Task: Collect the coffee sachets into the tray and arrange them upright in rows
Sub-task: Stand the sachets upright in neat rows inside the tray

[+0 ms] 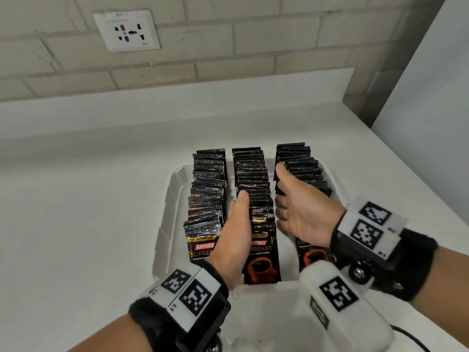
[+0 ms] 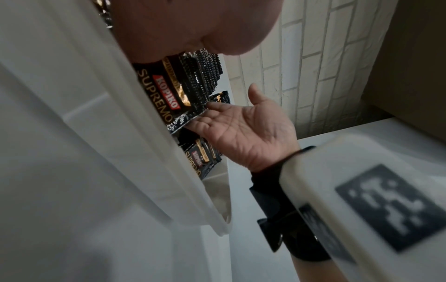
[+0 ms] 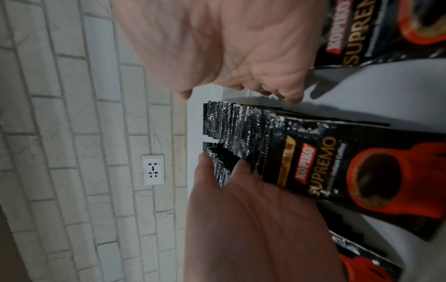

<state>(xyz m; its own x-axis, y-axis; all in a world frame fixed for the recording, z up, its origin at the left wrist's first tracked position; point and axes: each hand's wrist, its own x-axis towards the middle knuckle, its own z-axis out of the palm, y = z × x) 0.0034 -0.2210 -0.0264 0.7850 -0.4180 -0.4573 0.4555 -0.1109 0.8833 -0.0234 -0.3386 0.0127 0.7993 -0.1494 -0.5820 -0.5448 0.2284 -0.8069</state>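
Observation:
A white tray (image 1: 165, 224) holds three rows of black Kopiko coffee sachets standing upright: a left row (image 1: 208, 189), a middle row (image 1: 253, 179) and a right row (image 1: 302, 161). My left hand (image 1: 236, 229) stands flat in the gap between the left and middle rows, thumb resting on the middle row's tops. My right hand (image 1: 297, 209) is in the gap between the middle and right rows, palm facing left, thumb up beside the right row. The right wrist view shows the left hand (image 3: 253, 219) touching the middle row (image 3: 313, 162). Neither hand holds a sachet.
The tray sits on a white counter (image 1: 88, 212) against a brick wall with a socket plate (image 1: 127, 30). A white panel (image 1: 431, 85) bounds the right side. A low ledge runs along the back of the counter.

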